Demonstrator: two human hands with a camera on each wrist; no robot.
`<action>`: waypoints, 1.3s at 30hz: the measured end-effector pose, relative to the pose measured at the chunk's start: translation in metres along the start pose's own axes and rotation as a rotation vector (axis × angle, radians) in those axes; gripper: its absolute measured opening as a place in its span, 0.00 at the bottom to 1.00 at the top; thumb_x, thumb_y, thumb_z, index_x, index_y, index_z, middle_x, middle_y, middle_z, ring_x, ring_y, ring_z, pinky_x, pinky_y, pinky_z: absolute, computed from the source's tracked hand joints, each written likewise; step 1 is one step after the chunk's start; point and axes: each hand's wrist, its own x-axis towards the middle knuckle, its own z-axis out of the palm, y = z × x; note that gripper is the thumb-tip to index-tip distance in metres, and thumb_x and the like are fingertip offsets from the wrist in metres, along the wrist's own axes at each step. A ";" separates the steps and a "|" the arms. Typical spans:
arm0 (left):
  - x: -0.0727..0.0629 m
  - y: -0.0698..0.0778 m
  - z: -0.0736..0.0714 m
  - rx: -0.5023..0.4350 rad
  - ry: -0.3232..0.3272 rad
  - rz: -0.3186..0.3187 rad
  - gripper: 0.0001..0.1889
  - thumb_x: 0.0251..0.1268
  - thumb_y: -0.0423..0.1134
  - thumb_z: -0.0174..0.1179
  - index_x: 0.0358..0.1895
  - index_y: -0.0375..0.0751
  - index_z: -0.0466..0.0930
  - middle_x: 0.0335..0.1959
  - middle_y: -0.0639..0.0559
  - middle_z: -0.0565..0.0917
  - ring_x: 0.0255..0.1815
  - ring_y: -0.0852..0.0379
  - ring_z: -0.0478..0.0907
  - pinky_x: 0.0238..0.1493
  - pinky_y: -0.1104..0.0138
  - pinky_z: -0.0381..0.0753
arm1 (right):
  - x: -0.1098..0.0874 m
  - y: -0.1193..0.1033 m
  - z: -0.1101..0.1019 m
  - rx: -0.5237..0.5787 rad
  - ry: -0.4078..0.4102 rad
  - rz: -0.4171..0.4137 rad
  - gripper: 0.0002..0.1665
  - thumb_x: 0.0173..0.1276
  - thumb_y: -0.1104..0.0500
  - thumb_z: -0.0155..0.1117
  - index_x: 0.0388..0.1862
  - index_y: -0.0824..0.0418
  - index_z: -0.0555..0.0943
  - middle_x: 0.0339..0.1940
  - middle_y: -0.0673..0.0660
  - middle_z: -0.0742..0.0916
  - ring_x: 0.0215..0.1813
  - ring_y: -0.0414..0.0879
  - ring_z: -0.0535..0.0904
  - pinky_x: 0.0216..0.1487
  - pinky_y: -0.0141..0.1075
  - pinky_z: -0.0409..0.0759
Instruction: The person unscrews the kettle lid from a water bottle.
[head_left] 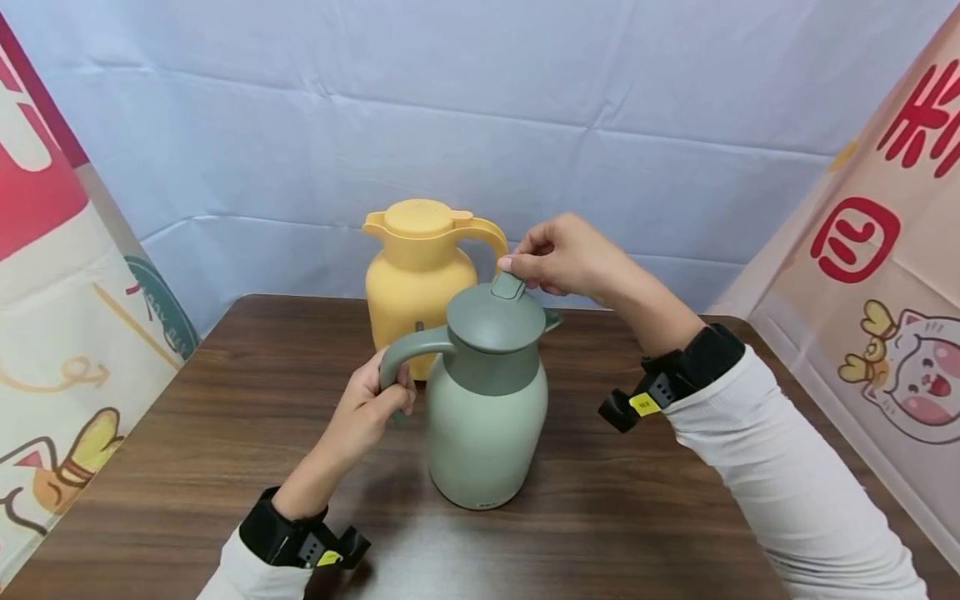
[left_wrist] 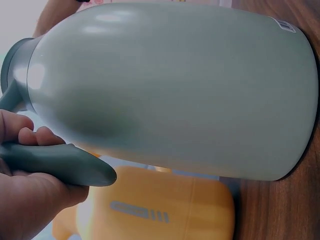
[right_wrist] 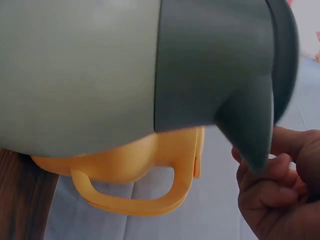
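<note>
A pale green thermos jug (head_left: pixel 487 442) stands upright on the wooden table, its handle to the left and its spout (right_wrist: pixel 252 130) to the right. My left hand (head_left: pixel 372 393) grips the handle (left_wrist: pixel 60 162), fingers wrapped round it and thumb along the near side. At the top, my right hand (head_left: pixel 566 258) holds thumb and index finger together at the small tab (head_left: pixel 508 285) on the grey-green lid (head_left: pixel 495 321), pinching it. Its other fingers are curled behind the spout in the right wrist view. The lid sits on the jug's neck.
Behind the green jug stands a yellow thermos jug (head_left: pixel 408 287), partly hidden, its handle (right_wrist: pixel 135 205) to the right. The brown wooden table (head_left: pixel 645 500) ends at a pale blue cloth (head_left: pixel 300 150). Printed cloths hang at both sides.
</note>
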 end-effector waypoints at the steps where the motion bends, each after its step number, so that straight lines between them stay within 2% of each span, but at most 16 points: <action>1: 0.000 0.000 0.000 0.000 0.001 0.001 0.05 0.59 0.21 0.41 0.30 0.33 0.62 0.20 0.41 0.67 0.20 0.47 0.62 0.26 0.62 0.63 | 0.001 -0.002 0.001 -0.023 0.008 -0.014 0.13 0.64 0.55 0.64 0.29 0.65 0.80 0.15 0.56 0.75 0.15 0.45 0.65 0.22 0.35 0.64; 4: 0.000 0.001 0.000 -0.002 0.003 0.001 0.06 0.59 0.21 0.41 0.29 0.33 0.61 0.20 0.40 0.66 0.21 0.45 0.62 0.26 0.61 0.63 | 0.002 -0.008 0.005 -0.089 0.031 -0.064 0.12 0.64 0.55 0.64 0.29 0.64 0.82 0.14 0.56 0.75 0.17 0.47 0.68 0.23 0.36 0.66; 7: 0.000 0.001 -0.001 -0.001 0.001 0.007 0.06 0.59 0.21 0.40 0.29 0.33 0.61 0.20 0.40 0.66 0.21 0.47 0.62 0.27 0.61 0.63 | 0.003 -0.014 0.007 -0.157 0.043 -0.082 0.11 0.64 0.55 0.63 0.30 0.62 0.84 0.17 0.56 0.78 0.19 0.48 0.70 0.24 0.37 0.67; 11: 0.000 0.002 -0.001 0.005 0.002 0.011 0.06 0.59 0.20 0.40 0.29 0.33 0.61 0.20 0.40 0.66 0.21 0.48 0.63 0.27 0.63 0.64 | 0.002 -0.022 0.009 -0.236 0.040 -0.057 0.12 0.64 0.53 0.63 0.31 0.61 0.85 0.22 0.54 0.82 0.23 0.48 0.72 0.26 0.37 0.68; 16: -0.001 0.003 -0.001 0.009 0.005 0.015 0.06 0.59 0.20 0.40 0.29 0.33 0.61 0.20 0.40 0.66 0.21 0.48 0.63 0.27 0.62 0.64 | 0.004 -0.031 0.011 -0.306 0.048 0.001 0.16 0.61 0.49 0.65 0.25 0.61 0.85 0.21 0.54 0.82 0.27 0.47 0.71 0.27 0.36 0.67; 22: 0.000 0.003 0.000 0.008 0.005 0.012 0.06 0.59 0.20 0.40 0.29 0.33 0.61 0.20 0.40 0.66 0.21 0.48 0.63 0.26 0.63 0.64 | 0.008 -0.038 0.015 -0.319 0.053 0.041 0.14 0.59 0.50 0.66 0.26 0.61 0.86 0.24 0.53 0.83 0.32 0.47 0.73 0.29 0.36 0.70; 30: 0.001 0.003 0.000 0.013 -0.003 0.021 0.06 0.59 0.20 0.40 0.30 0.33 0.62 0.20 0.41 0.66 0.21 0.48 0.63 0.26 0.62 0.65 | 0.011 -0.045 0.022 -0.324 0.037 0.006 0.10 0.58 0.57 0.61 0.24 0.59 0.87 0.26 0.52 0.85 0.31 0.46 0.74 0.26 0.34 0.69; 36: 0.000 0.002 -0.001 0.004 -0.005 0.017 0.06 0.59 0.20 0.41 0.30 0.33 0.62 0.20 0.41 0.66 0.21 0.48 0.63 0.26 0.62 0.65 | 0.011 -0.046 0.026 -0.282 0.059 0.005 0.09 0.57 0.58 0.61 0.27 0.58 0.87 0.28 0.50 0.85 0.36 0.45 0.74 0.27 0.34 0.71; 39: -0.001 0.002 -0.001 -0.001 -0.006 0.021 0.06 0.59 0.20 0.40 0.29 0.33 0.61 0.20 0.41 0.66 0.20 0.48 0.63 0.26 0.62 0.64 | 0.012 -0.047 0.028 -0.264 0.067 -0.007 0.09 0.56 0.58 0.60 0.22 0.59 0.84 0.20 0.49 0.80 0.31 0.44 0.72 0.26 0.33 0.67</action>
